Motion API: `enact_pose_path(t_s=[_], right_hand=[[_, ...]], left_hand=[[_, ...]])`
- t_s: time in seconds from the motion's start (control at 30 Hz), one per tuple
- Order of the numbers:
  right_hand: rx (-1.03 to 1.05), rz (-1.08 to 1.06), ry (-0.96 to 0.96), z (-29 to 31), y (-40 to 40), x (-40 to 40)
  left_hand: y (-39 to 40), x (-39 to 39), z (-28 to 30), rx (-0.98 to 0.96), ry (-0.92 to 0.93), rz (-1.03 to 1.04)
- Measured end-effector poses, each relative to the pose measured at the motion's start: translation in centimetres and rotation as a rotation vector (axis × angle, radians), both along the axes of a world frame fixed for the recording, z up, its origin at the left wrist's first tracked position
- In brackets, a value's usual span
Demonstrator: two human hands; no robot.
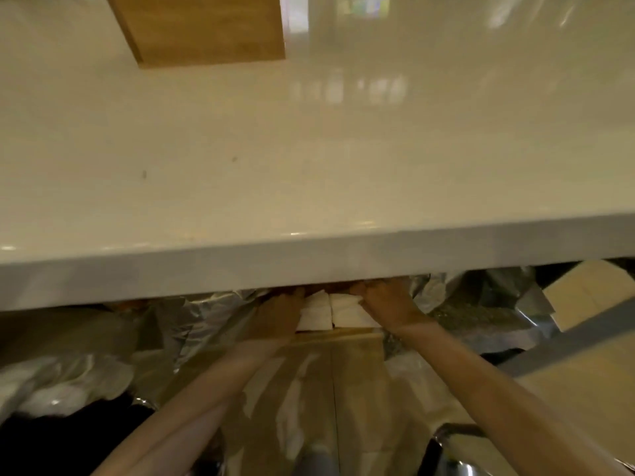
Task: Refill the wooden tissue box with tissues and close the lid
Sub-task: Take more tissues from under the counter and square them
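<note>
A wooden tissue box [206,29] stands on the glossy white counter [309,149] at the far left, cut off by the top edge. Below the counter's front edge, both hands reach into a cardboard carton [343,372]. My left hand [278,317] and my right hand [388,304] press in from either side of a white stack of tissues [330,312]. The fingertips of both hands are hidden under the counter's overhang. The picture is blurred.
Crinkled silvery plastic wrapping [192,324] surrounds the carton on both sides. A pale box [591,293] lies at the right under the counter. The thick counter edge [309,266] overhangs right above my hands.
</note>
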State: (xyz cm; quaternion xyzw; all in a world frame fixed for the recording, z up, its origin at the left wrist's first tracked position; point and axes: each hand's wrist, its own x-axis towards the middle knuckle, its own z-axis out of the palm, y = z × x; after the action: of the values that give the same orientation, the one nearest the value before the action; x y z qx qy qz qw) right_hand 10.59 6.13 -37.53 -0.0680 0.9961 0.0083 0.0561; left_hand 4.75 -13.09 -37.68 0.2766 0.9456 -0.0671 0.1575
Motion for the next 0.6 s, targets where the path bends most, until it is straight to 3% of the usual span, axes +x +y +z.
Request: enact_pose_path(t_s=[0.17,0.6], right_hand=[[-0.202,-0.069,-0.021,6.8,0.3,5.8],[-0.549,-0.123,-0.095,31.4,-1.0,17.7]], left_hand=[[-1.1,4.4,6.3,0.221,-0.061,0.022],[-4.5,13.1,31.3,0.449,-0.503,-0.281]])
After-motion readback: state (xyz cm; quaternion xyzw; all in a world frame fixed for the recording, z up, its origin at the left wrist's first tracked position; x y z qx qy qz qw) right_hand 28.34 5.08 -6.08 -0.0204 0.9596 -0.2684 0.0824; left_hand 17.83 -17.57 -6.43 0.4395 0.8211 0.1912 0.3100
